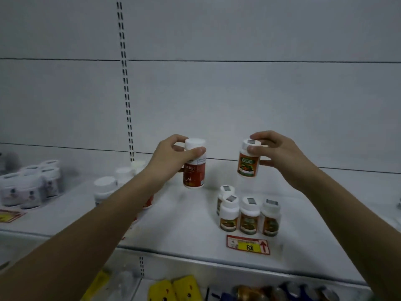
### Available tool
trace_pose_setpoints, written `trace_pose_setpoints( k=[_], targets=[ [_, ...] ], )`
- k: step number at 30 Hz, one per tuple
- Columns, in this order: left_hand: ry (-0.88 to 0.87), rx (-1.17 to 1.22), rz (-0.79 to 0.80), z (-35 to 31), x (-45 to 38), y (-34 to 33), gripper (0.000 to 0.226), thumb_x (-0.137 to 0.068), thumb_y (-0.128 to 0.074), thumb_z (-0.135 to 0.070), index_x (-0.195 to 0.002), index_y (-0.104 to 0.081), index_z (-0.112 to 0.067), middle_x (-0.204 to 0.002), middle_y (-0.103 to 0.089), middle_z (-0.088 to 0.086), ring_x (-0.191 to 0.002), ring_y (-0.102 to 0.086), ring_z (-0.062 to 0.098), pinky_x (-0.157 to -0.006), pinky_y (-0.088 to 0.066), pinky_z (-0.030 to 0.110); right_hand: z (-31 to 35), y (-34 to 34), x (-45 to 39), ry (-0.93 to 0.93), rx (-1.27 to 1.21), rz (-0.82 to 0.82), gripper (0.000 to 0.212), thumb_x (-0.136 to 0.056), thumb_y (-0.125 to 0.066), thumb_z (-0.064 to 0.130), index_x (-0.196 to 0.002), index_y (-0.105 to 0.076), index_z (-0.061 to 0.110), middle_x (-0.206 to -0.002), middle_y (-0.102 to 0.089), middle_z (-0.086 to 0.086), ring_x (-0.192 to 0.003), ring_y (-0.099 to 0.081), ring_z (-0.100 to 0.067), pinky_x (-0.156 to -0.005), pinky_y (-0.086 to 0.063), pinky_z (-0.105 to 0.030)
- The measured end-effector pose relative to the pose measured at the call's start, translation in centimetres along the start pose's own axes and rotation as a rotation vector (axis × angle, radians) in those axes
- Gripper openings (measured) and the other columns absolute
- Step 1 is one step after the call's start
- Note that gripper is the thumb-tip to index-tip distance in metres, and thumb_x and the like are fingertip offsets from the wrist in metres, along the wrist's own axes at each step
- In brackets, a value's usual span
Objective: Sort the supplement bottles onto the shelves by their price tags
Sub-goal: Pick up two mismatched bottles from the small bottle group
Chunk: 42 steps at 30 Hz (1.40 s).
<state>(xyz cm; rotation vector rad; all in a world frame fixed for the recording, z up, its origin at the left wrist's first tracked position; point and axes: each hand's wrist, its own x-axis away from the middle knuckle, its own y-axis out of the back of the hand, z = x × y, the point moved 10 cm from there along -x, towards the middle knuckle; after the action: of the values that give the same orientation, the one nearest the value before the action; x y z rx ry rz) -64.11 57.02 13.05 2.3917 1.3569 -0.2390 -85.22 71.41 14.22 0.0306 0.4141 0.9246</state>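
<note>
My left hand point(171, 157) grips a white-capped bottle with a red label point(194, 172) by its upper part, held above the white shelf point(186, 224). My right hand point(280, 157) holds a bottle with an orange and green label point(248, 162), a small sticker on its cap, above a group of several matching bottles point(248, 216) standing on the shelf. A red and yellow price tag point(248, 244) lies flat in front of that group. More white-capped red-label bottles point(121, 179) stand behind my left forearm, partly hidden.
At the far left stand several white jars with pale labels point(30, 185), with another price tag point(9, 215) in front of them. Below the shelf's front edge are yellow packs point(173, 290) and dark items point(282, 292). A slotted upright point(125, 83) runs up the back wall.
</note>
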Motion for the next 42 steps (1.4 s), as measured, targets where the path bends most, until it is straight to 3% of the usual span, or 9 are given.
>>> trace_pose_setpoints(
  k=[5, 9, 17, 22, 26, 29, 34, 38, 42],
  targets=[
    [-0.002, -0.001, 0.046, 0.1, -1.6, -3.9, 0.038, -0.081, -0.076, -0.031, -0.112, -0.059, -0.019, -0.103, -0.069, 0.007, -0.089, -0.067, 0.015, -0.072, -0.057, 0.029, -4.9, 2.7, -0.4, -0.135, 0.106, -0.014, 0.031, -0.087, -0.071, 0.01, -0.117, -0.064, 0.017, -0.113, -0.064, -0.002, -0.104, -0.062, -0.018, -0.079, -0.053, -0.029],
    [-0.009, 0.012, 0.065, -0.3, -2.7, -5.5, 0.038, -0.081, -0.076, -0.031, -0.113, -0.058, -0.019, -0.103, -0.068, 0.007, -0.088, -0.067, 0.015, -0.07, -0.056, 0.027, -8.3, 2.1, -0.9, -0.229, 0.29, 0.099, 0.032, -0.083, -0.074, 0.009, -0.113, -0.065, 0.017, -0.11, -0.063, 0.0, -0.098, -0.062, -0.015, -0.075, -0.054, -0.026],
    [0.028, -0.028, 0.09, 0.7, -3.0, -7.3, 0.041, -0.08, -0.076, -0.033, -0.114, -0.057, -0.019, -0.103, -0.068, 0.006, -0.093, -0.067, 0.016, -0.073, -0.057, 0.03, -12.5, 0.5, -0.7, -0.375, 0.521, 0.385, 0.025, -0.087, -0.071, 0.019, -0.112, -0.066, 0.021, -0.116, -0.066, 0.001, -0.104, -0.062, -0.015, -0.083, -0.054, -0.028],
    [0.017, -0.042, 0.044, 0.4, -2.6, -6.2, 0.043, -0.079, -0.077, -0.035, -0.114, -0.057, -0.019, -0.104, -0.068, 0.006, -0.094, -0.067, 0.017, -0.074, -0.057, 0.032, -5.7, -0.3, -2.0, -0.073, 0.516, 0.219, 0.031, -0.09, -0.068, 0.033, -0.118, -0.063, 0.02, -0.113, -0.064, 0.004, -0.102, -0.061, -0.013, -0.084, -0.051, -0.028],
    [-0.006, -0.066, -0.003, -1.5, -2.2, -3.6, 0.044, -0.079, -0.077, -0.036, -0.114, -0.057, -0.019, -0.104, -0.069, 0.007, -0.096, -0.068, 0.022, -0.082, -0.058, 0.041, 0.0, -6.8, -1.5, 0.079, 0.457, 0.401, 0.04, -0.085, -0.073, 0.038, -0.12, -0.058, 0.024, -0.11, -0.064, 0.008, -0.096, -0.063, -0.007, -0.077, -0.052, -0.025],
    [-0.046, -0.064, -0.048, -4.1, -2.2, -1.1, 0.045, -0.078, -0.078, -0.037, -0.114, -0.058, -0.019, -0.103, -0.07, 0.007, -0.092, -0.07, 0.019, -0.08, -0.059, 0.04, 3.1, -9.0, -1.4, 0.171, 0.427, 0.339, 0.043, -0.082, -0.076, 0.033, -0.118, -0.058, 0.021, -0.107, -0.066, 0.006, -0.093, -0.064, -0.007, -0.079, -0.053, -0.026],
    [-0.062, -0.037, -0.039, -4.9, -0.4, 0.9, 0.043, -0.08, -0.076, -0.036, -0.114, -0.058, -0.016, -0.102, -0.071, 0.007, -0.087, -0.071, 0.016, -0.072, -0.06, 0.033, 4.3, -11.2, -0.2, 0.214, 0.395, 0.223, 0.044, -0.079, -0.079, 0.036, -0.115, -0.062, 0.017, -0.106, -0.068, 0.004, -0.095, -0.065, -0.013, -0.085, -0.055, -0.034],
    [-0.067, -0.13, 0.009, -3.4, 2.4, 2.5, 0.042, -0.085, -0.066, -0.048, -0.118, -0.054, -0.023, -0.108, -0.068, 0.0, -0.096, -0.067, 0.014, -0.085, -0.057, 0.04, 3.2, -13.0, 1.8, 0.156, 0.339, 0.183, 0.04, -0.079, -0.079, 0.026, -0.115, -0.063, 0.017, -0.104, -0.069, 0.004, -0.095, -0.066, -0.012, -0.082, -0.055, -0.031],
    [-0.065, -0.176, -0.114, -0.4, 5.8, 7.4, 0.035, -0.091, -0.053, -0.054, -0.117, -0.055, -0.03, -0.116, -0.065, -0.005, -0.104, -0.062, 0.013, -0.09, -0.053, 0.038, 1.7, -16.0, 2.9, 0.094, 0.294, 0.185, 0.035, -0.081, -0.078, 0.02, -0.112, -0.063, 0.018, -0.103, -0.069, 0.003, -0.091, -0.066, -0.01, -0.074, -0.052, -0.026]
  ],
)
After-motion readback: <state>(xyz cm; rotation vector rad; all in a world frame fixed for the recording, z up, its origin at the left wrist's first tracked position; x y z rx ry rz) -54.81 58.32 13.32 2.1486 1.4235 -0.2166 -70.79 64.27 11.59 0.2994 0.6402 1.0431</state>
